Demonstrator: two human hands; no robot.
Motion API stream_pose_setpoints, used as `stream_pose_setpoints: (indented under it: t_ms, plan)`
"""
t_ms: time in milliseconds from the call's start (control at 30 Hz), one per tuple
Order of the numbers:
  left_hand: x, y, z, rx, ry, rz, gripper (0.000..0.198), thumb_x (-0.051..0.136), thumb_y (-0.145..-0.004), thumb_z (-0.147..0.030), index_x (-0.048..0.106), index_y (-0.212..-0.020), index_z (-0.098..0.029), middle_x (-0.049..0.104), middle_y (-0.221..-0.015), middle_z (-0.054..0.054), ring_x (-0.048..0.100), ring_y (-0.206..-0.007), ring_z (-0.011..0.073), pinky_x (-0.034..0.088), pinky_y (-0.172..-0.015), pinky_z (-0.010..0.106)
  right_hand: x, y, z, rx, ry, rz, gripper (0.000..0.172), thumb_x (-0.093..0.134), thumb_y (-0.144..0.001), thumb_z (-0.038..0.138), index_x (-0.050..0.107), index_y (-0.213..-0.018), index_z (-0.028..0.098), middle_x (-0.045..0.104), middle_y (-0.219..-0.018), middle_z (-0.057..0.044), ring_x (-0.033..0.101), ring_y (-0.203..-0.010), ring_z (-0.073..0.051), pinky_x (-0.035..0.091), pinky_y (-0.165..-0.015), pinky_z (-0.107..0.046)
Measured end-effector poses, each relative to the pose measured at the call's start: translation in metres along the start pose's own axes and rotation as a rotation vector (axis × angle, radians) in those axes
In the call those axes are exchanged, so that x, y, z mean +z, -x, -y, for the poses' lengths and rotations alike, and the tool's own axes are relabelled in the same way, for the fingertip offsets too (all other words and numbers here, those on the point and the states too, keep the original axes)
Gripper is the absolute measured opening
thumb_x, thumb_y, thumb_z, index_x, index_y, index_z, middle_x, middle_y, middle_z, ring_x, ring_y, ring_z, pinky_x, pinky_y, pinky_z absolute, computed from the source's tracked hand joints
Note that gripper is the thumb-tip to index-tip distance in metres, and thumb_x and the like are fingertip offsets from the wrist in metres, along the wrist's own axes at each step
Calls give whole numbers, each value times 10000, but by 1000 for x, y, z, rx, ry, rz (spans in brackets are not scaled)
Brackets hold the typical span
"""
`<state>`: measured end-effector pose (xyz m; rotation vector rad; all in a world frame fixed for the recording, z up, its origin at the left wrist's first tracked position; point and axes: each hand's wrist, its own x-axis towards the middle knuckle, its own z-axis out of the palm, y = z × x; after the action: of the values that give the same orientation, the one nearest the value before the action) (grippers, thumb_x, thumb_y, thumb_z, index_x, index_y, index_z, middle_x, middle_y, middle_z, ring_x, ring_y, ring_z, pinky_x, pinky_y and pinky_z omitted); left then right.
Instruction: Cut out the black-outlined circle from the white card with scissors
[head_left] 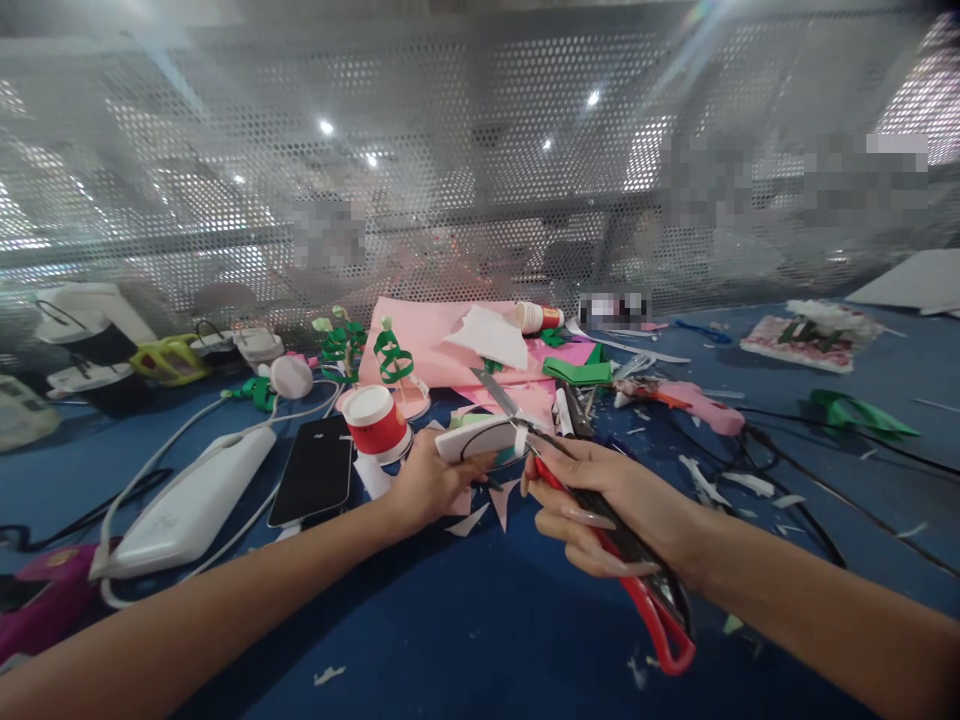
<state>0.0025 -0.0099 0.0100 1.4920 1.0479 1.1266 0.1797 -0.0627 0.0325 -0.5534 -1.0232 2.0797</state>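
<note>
Left hand (431, 482) pinching card (476, 438), which sits just above its fingers. Right hand (611, 505) curled round scissors (634, 540), blades ahead, at card's near-right end.

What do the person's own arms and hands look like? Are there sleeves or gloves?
No sleeves or gloves show: the left forearm and right forearm are bare, with no watch or bracelet in view. The right hand has long, pointed nails. The left hand is bare too, but its nails are hard to make out.
</note>
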Motion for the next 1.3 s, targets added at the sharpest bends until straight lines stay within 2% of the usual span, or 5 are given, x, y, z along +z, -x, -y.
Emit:
stream_pose_setpoints:
  t_ms: [133,400,633,1033,1300]
  plan:
    - [4,-1,-1,-11,-33,51,321,734,-599,-257,666,-875,-108,691,-704,44,612,-578,143,529,-531,241,-1,-1,1,-22,-16,-27,231,425,-898,287,482,-703,179,366,-413,80,266,-297,-52,240,-223,-117]
    - [3,-7,1,-62,41,-4,421,737,-608,-288,617,-987,-148,703,-854,55,642,-612,152,559,-520,250,-10,-4,7,-38,-13,-89,262,404,-900,256,484,-666,171,360,-442,63,289,-335,-57,243,-241,-124]
    - [2,-8,4,-148,6,-96,412,723,-613,-271,619,-993,-151,694,-757,40,614,-503,120,524,-476,224,-8,-2,5,-1,55,-115,224,420,-894,264,488,-701,174,353,-429,72,276,-317,-49,215,-244,-131]
    - [1,-4,9,34,-101,-41,160,709,-594,-237,637,-686,-127,603,-522,-11,538,-466,97,441,-438,189,-9,-1,4,38,16,-6,249,439,-893,314,453,-677,191,367,-414,75,270,-311,-52,229,-222,-119]
    - [5,-1,0,-23,-61,-30,261,716,-587,-247,654,-813,-131,662,-627,12,573,-475,110,483,-451,209,-6,-1,4,4,17,-47,216,438,-897,273,470,-702,187,375,-443,75,276,-326,-48,232,-241,-116]
